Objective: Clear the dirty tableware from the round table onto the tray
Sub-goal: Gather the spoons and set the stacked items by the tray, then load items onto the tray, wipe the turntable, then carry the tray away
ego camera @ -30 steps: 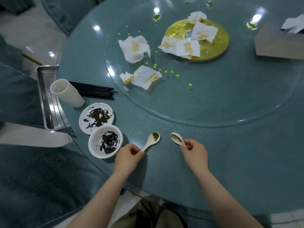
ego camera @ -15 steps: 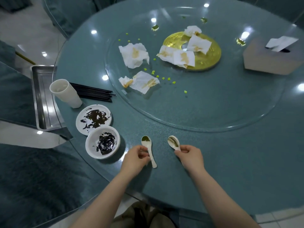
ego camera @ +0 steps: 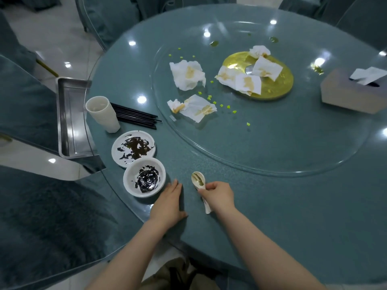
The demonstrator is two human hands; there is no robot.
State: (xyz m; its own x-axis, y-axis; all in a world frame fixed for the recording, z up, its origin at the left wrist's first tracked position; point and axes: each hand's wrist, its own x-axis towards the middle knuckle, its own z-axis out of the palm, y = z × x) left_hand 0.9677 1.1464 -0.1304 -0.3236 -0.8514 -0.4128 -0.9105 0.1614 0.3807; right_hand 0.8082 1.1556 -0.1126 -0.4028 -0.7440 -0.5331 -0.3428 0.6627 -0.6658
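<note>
Where glass gleams: teal round table [ego camera: 272, 206], steel tray [ego camera: 69, 114] alongside.

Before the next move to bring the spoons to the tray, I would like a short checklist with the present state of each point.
1. Right hand grips spoon: ok.
2. Two spoons stacked in that grip: cannot tell.
3. Left hand free, flat on round table: ok.
4. Tray has bare room: ok.
5. Bowl, plate, cup, chopsticks cleared: not ok, all on the table.
</note>
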